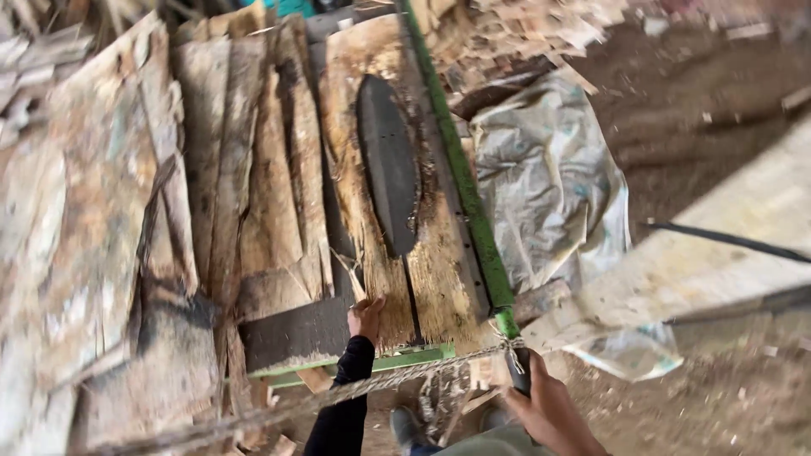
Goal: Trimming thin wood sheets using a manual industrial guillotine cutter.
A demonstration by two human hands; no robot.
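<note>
Sawdust floor, veneer strip point(372, 228) lengthwise away, left hand point(365, 319) gripping its near end, right hand point(545, 405) clutching handle point(517, 367)

My left hand point(366, 317) was stretched out ahead of me, arm straight in a black sleeve, fingers curled down and pressing flat. My right hand point(547, 404) sat lower and closer in, bare at the wrist, fist wrapped tight, knuckles turned up toward me.
</note>
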